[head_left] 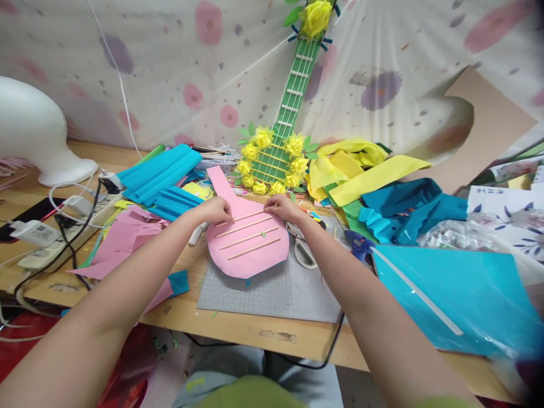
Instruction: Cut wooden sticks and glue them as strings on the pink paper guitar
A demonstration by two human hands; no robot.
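1. We see the left hand (215,211) with its fingers curled down, the fingertips closed on the left end of the top wooden stick (249,216).
2. The right hand (284,208) closes its fingertips on the right end of that stick in the same way, so the stick spans the gap between the two hands.
3. The stick lies across the upper part of a pink paper guitar cutout (250,252), close to where its neck begins.
4. Below it we count four more thin sticks (254,248) lying roughly parallel across the pink body.
5. The cutout rests on a grey cutting mat (272,292), near the front edge of the wooden table (255,331).
6. Scissors (304,253) lie just to the right of the cutout, partly under the right forearm.
7. Behind the hands stands a green paper guitar (278,153) ringed with yellow paper flowers.
8. Folded blue crepe paper (159,175) lies to the left, and a turquoise sheet (459,294) to the right.
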